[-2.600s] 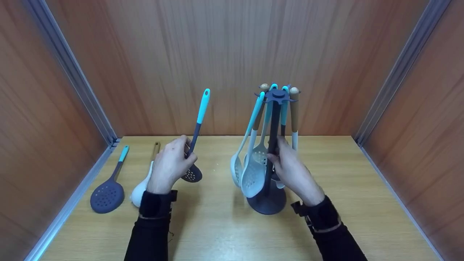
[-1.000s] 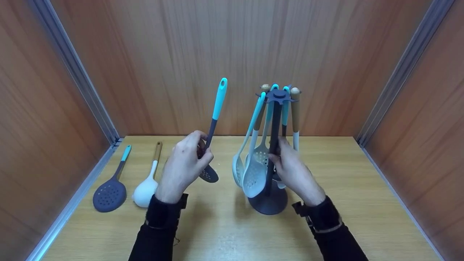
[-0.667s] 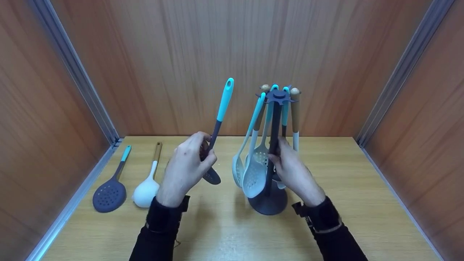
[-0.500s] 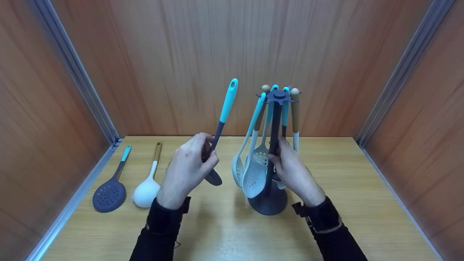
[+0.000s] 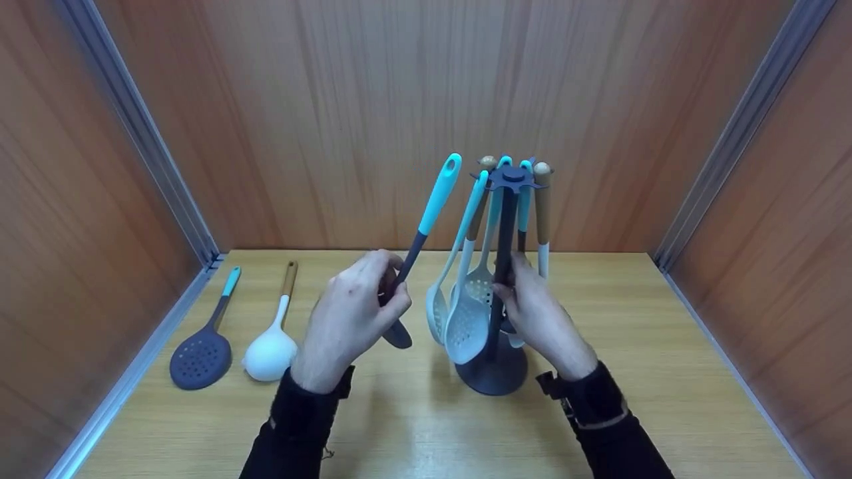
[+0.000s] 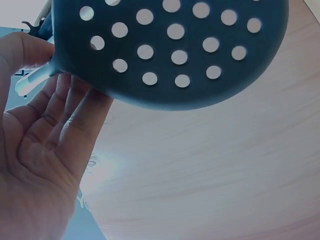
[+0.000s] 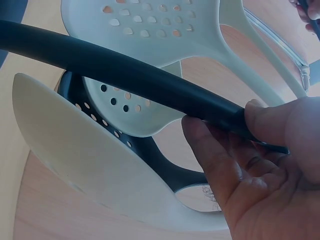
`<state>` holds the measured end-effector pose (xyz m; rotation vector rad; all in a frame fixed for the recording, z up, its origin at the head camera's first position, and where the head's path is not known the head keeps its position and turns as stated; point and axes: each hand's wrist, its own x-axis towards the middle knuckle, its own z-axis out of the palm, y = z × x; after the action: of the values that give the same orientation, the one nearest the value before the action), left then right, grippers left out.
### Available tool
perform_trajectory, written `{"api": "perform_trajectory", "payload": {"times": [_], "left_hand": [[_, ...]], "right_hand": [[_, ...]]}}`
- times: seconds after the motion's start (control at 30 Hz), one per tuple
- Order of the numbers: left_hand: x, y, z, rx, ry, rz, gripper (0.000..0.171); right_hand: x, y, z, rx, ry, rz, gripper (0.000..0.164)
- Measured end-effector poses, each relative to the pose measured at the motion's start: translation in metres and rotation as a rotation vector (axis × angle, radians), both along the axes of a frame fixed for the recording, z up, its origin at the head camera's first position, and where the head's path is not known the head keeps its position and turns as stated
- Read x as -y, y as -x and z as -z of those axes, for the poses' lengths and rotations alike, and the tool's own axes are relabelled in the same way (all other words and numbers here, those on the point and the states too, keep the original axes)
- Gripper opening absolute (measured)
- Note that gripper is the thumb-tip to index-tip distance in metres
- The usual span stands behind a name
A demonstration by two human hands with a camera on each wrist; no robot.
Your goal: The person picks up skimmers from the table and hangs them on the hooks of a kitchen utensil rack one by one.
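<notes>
My left hand pinches a dark skimmer with a turquoise handle by its dark neck, thumb against fingers. Its handle tilts up and to the right, the top close to the rack. In the left wrist view the skimmer's round, holed head fills the upper part. My right hand grips the dark post of a utensil rack; the right wrist view shows thumb and fingers round that post. Pale slotted spoons and other utensils with turquoise or wooden handles hang from its top.
On the table's left lie another dark skimmer with a turquoise handle and a white ladle with a wooden handle. The rack's round base stands on the table. Wood panels enclose the back and both sides.
My left hand has carried the skimmer rightward toward the rack, and its handle leans further right and a little lower than half a second ago. The right hand keeps its place on the post.
</notes>
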<state>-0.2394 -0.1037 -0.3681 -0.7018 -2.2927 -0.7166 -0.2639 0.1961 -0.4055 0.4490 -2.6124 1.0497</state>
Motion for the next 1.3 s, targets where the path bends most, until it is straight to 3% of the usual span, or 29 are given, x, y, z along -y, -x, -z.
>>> {"api": "perform_trajectory", "payload": {"times": [0.27, 0.7, 1.3], "left_hand": [[-0.002, -0.0053, -0.0021, 0.0, 0.02, 0.027, 0.018], [-0.0032, -0.0086, -0.0018, -0.006, 0.077, 0.047, 0.014], [-0.0047, -0.0077, 0.0006, 0.048, 0.101, 0.055, 0.014]], "right_hand": [[-0.0001, -0.0007, -0.001, 0.019, 0.004, 0.002, 0.028], [0.0002, 0.0001, 0.0003, 0.026, 0.021, -0.004, 0.035], [0.0001, -0.0004, 0.0004, 0.012, 0.0, 0.009, 0.036]]}}
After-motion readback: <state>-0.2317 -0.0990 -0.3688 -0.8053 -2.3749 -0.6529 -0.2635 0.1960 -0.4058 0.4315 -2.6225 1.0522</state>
